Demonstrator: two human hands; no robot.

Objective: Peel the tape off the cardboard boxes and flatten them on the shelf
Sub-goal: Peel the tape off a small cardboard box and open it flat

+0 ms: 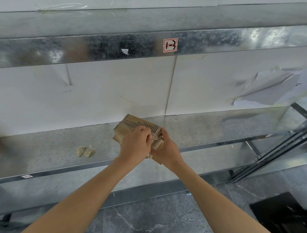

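Clear tape [154, 138] pinched by left hand [136, 144]; right hand [166, 151] clamps the cardboard box [130, 126]. Best peeled slowly, low along the box.

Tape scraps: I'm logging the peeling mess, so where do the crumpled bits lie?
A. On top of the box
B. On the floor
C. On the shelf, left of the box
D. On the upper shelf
C: the tape scraps lie on the shelf, left of the box that both hands hold.
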